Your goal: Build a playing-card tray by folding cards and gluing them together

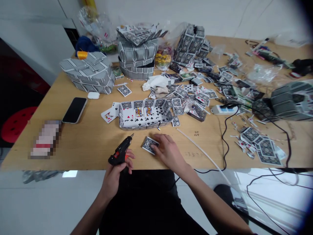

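Left hand (112, 179): fingers partly curled around the handle of one black glue gun (120, 152), held at the near edge of the table (90, 147). Right hand (170, 155): fingers bent, slightly parted, thumb on one patterned card (148, 145); whether gripped, cannot tell. Card box (135, 104): open-topped, beyond both hands. Phone (74, 110): left of box, face up.
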